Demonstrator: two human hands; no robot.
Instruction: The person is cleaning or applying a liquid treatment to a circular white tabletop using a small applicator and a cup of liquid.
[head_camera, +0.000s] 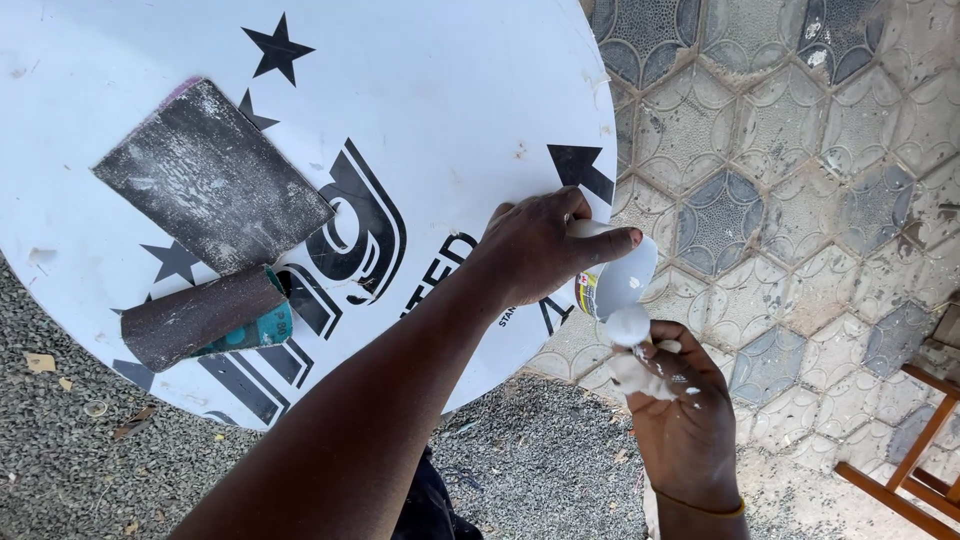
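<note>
- Left hand (545, 245) grips the small white tub (615, 275) at the right edge of the round white bench (450, 90).
- Right hand (680, 400), fingers closed, lifts a white filler lump (628, 325) just below the tub.
- Risk: the tilted tub may spill or slip; filler may drop onto the tiled floor (800, 150).

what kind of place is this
Probably an outdoor work yard: patterned paving tiles beside gravel, with a white round table holding worn sandpaper.
</note>
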